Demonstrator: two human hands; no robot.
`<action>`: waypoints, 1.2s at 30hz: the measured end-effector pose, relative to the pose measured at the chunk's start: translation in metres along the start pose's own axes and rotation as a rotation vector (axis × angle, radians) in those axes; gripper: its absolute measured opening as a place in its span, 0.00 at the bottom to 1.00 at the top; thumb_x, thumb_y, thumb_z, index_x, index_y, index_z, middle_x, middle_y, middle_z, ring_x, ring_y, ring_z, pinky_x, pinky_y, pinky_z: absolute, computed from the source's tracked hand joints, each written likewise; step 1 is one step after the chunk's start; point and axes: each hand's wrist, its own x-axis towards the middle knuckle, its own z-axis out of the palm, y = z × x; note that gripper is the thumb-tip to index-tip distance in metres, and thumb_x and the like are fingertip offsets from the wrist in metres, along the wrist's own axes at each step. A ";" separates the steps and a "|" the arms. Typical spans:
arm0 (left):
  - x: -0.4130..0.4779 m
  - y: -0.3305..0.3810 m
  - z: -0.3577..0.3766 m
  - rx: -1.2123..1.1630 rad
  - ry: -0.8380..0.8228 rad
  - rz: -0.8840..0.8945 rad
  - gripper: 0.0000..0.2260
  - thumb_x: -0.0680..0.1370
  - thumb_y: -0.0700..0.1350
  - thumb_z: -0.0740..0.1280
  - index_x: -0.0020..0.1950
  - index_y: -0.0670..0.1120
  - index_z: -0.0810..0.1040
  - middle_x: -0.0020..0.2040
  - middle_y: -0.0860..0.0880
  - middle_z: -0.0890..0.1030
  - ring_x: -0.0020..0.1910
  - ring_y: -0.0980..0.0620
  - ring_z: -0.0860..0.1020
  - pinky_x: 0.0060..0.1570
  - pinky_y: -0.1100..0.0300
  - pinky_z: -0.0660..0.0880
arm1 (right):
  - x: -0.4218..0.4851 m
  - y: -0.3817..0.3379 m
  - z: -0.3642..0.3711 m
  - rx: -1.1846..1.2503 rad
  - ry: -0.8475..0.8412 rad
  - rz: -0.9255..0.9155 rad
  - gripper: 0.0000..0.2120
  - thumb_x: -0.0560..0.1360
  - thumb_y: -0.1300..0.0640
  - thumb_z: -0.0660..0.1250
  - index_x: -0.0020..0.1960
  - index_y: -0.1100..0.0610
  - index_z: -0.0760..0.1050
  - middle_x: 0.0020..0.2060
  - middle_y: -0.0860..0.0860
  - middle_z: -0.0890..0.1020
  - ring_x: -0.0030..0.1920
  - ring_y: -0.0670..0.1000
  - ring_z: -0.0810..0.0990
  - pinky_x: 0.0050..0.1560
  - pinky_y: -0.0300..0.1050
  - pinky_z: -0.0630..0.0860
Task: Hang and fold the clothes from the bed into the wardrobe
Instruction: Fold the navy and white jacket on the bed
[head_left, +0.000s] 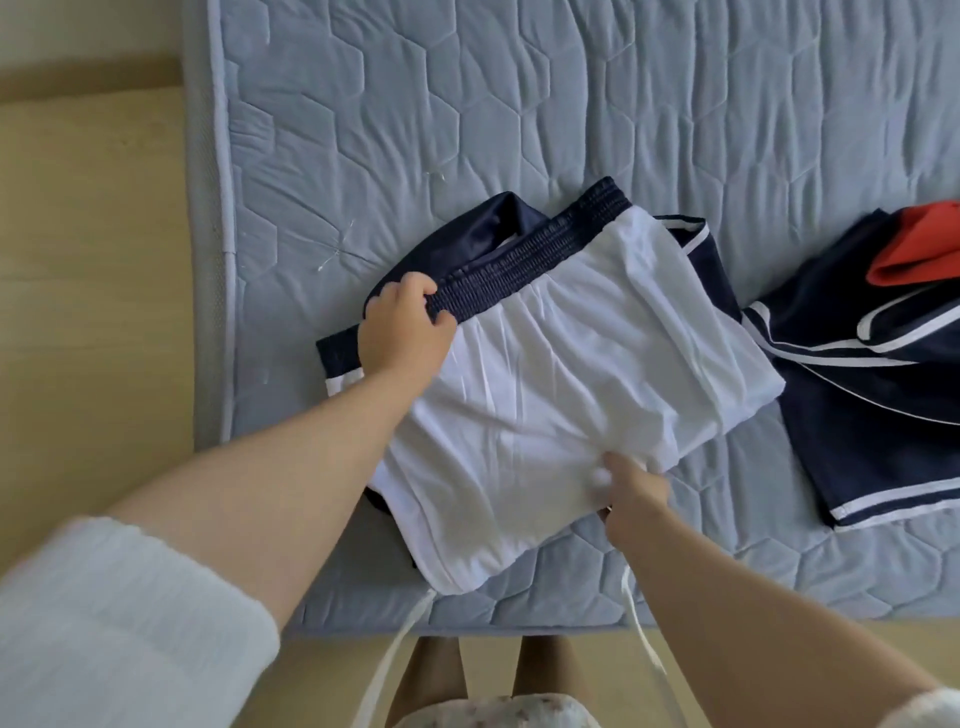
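Overhand, left hand (402, 332) around shorts (571, 374)

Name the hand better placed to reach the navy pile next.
Right, probably. The right hand pinches the edge of the white shorts on the side nearer the navy pile; the left hand grips the waistband, farther from it.

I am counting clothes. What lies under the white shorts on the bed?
At the edges of the white shorts, dark blue cloth shows. Whether it is a separate garment is hidden underneath.
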 end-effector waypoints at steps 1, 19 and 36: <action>0.007 0.010 0.005 0.098 -0.079 0.141 0.16 0.75 0.47 0.65 0.63 0.48 0.70 0.63 0.47 0.72 0.59 0.43 0.71 0.54 0.50 0.68 | 0.000 -0.001 -0.001 0.010 -0.023 0.027 0.25 0.73 0.63 0.66 0.68 0.55 0.65 0.52 0.56 0.74 0.40 0.53 0.74 0.45 0.50 0.76; 0.082 0.005 0.016 -0.023 -0.373 -0.053 0.36 0.63 0.49 0.78 0.66 0.47 0.65 0.63 0.46 0.71 0.61 0.45 0.72 0.60 0.49 0.71 | 0.022 -0.002 0.000 0.137 -0.211 0.090 0.22 0.71 0.59 0.71 0.62 0.52 0.67 0.52 0.54 0.77 0.49 0.56 0.78 0.41 0.48 0.77; 0.031 0.013 0.042 -0.003 -0.890 -0.284 0.30 0.66 0.41 0.76 0.64 0.44 0.68 0.61 0.46 0.72 0.58 0.45 0.72 0.59 0.52 0.71 | 0.023 0.001 -0.029 0.031 -0.300 0.188 0.15 0.73 0.70 0.59 0.57 0.58 0.68 0.48 0.59 0.77 0.45 0.59 0.76 0.48 0.54 0.76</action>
